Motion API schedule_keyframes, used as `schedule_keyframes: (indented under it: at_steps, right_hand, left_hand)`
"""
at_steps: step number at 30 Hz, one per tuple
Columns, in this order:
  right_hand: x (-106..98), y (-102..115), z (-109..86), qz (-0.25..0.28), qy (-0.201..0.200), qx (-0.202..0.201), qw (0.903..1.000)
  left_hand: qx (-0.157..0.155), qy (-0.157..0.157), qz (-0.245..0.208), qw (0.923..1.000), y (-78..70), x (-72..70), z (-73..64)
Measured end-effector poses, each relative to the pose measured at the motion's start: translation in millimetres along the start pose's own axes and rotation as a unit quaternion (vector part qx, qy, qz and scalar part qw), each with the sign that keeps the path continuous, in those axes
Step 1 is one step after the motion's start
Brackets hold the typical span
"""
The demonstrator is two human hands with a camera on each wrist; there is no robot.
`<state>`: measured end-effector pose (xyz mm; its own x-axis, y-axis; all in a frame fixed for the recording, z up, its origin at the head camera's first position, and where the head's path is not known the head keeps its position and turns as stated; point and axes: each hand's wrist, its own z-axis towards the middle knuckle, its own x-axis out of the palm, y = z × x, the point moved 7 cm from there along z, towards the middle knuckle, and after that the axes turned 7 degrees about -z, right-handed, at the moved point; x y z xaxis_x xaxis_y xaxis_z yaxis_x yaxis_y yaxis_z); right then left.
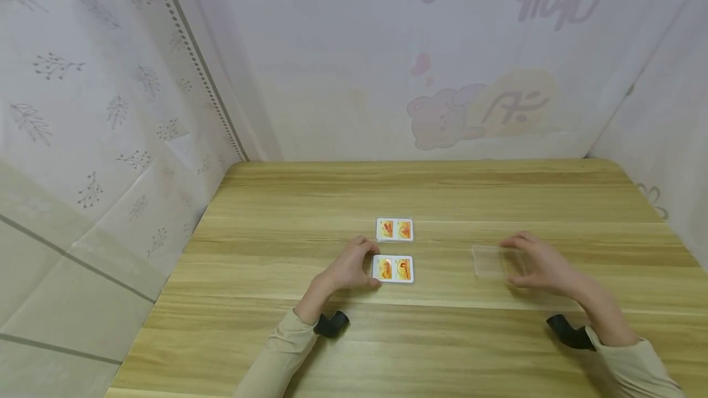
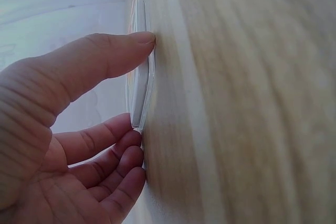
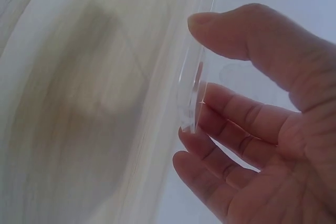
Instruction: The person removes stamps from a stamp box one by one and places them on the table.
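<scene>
A flat clear case (image 1: 396,269) with a white card showing two orange-yellow pictures lies on the table. My left hand (image 1: 350,265) holds its left end, thumb on the near edge and fingers at the far edge. In the left wrist view the case (image 2: 140,90) is edge-on, close along the tabletop. Off to the right, my right hand (image 1: 544,267) grips a clear, thin plastic cover (image 1: 488,261) between thumb and fingers. The right wrist view shows this cover (image 3: 190,85) raised over the wood, with a shadow below.
A second, similar case (image 1: 395,230) with two orange pictures lies just beyond the first. The wood-grain table (image 1: 442,349) meets a printed curtain (image 1: 343,78) at the back and another curtain (image 1: 110,109) on the left. Black bands (image 1: 570,332) show at the wrists.
</scene>
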<state>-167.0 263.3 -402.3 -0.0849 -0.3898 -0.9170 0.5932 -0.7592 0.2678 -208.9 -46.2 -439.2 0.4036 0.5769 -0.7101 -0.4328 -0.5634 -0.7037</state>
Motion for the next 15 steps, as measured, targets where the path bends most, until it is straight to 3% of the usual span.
schedule_keyframes:
  at_steps: [7, 15]
  right_hand:
    - [-4.1, -11.2, -9.9, -0.022, -0.012, -0.019, 0.9995]
    - [-6.5, -19.5, -18.6, -0.024, -0.010, -0.004, 0.9996]
  left_hand:
    - [-0.002, 0.000, -0.006, 1.0000, -1.0, -0.6, -0.3]
    - [-0.005, 0.001, -0.002, 1.0000, 0.2, 0.3, 0.6]
